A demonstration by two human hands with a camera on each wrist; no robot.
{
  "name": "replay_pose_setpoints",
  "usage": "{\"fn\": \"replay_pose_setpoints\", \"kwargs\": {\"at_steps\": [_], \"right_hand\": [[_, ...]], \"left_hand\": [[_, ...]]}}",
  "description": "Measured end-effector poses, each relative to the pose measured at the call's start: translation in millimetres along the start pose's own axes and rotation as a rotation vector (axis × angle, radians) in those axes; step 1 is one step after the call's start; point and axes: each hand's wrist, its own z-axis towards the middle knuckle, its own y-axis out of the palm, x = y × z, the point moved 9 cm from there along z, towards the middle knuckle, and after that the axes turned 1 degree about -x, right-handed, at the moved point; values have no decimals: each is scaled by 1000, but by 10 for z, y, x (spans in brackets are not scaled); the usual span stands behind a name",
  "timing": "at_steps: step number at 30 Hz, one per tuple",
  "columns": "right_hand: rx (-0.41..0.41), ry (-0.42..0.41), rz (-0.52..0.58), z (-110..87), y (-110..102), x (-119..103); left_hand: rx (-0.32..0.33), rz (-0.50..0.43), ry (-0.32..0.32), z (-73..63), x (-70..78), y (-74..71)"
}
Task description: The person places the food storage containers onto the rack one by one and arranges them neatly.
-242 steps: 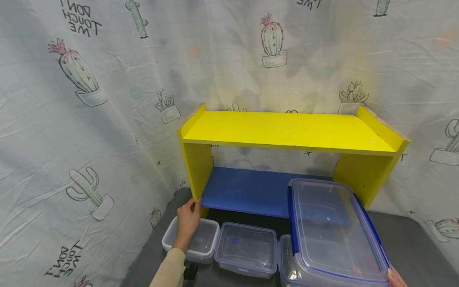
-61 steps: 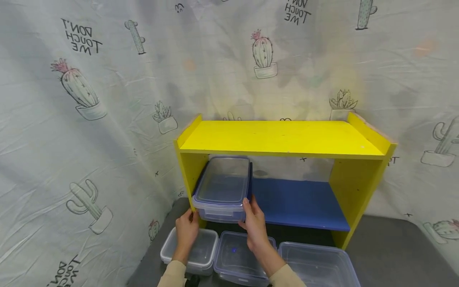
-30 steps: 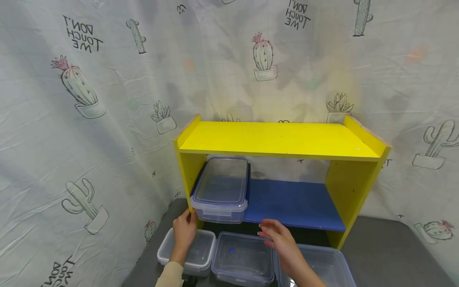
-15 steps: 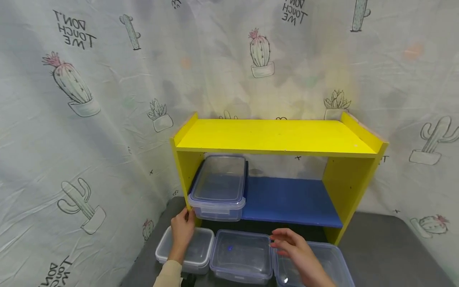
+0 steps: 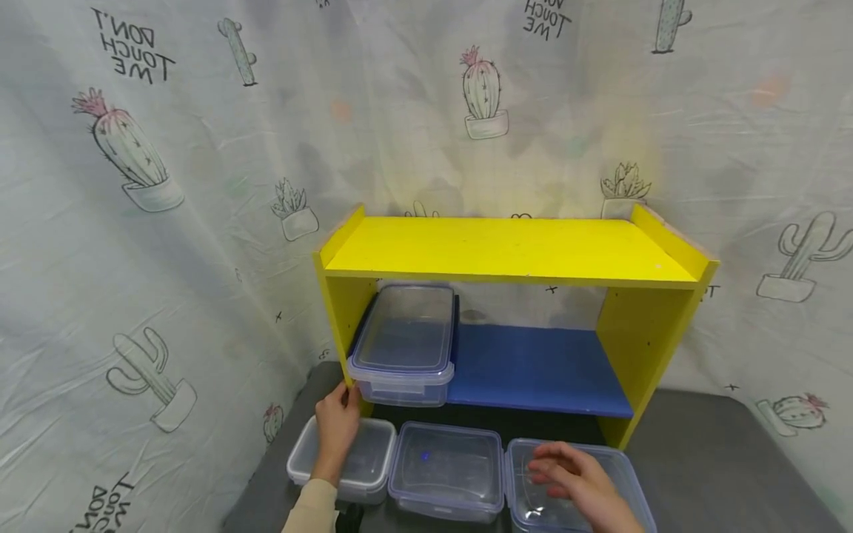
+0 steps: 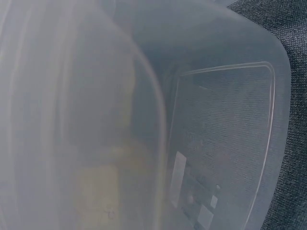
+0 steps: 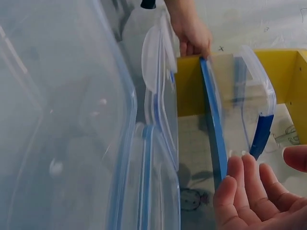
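Observation:
My left hand (image 5: 336, 426) grips the lower front of the yellow shelf's left side panel (image 5: 335, 318). Against that panel, on the blue board (image 5: 540, 363), lies a large clear food container (image 5: 403, 333) with blue side clips; its front juts slightly past the board's edge. My right hand (image 5: 576, 477), fingers loosely bent and holding nothing, hovers over the right clear food container (image 5: 523, 481). In the right wrist view its fingers (image 7: 249, 187) appear in front of the shelved container. A translucent container wall (image 6: 220, 124) fills most of the left wrist view, hiding the left hand.
Along the shelf's front stand a white-rimmed food container (image 5: 373, 451), partly behind the left forearm, and a middle food container (image 5: 453, 466) with a blue dot. The grey table (image 5: 706, 444) extends right. A cactus-printed curtain (image 5: 220, 244) hangs behind and to the left.
The right hand brought the large food container from the right onto the board's left end, let go of it, and moved down and right. The left hand stayed on the panel.

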Motion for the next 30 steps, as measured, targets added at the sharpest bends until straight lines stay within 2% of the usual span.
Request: {"fn": "replay_pose_setpoints", "kwargs": {"at_steps": [11,16,19,22,26,28,30], "right_hand": [[-100,-30,2,-118,-91,171],[-130,-93,-82,-168,-144,264],[-109,-120,-161,-217,-195,324],[32,-32,-285,-269,-324,454],[298,184,-395,-378,-545,660],[360,237,-395,-415,-610,725],[385,254,-395,-427,-663,776]], "left_hand": [[18,11,22,32,12,-43],[4,5,23,54,12,-22],[9,3,22,58,14,-24],[14,3,18,59,13,-29],[11,1,16,62,15,-31],[16,-2,12,63,13,-42],[20,-4,3,62,6,-53]]}}
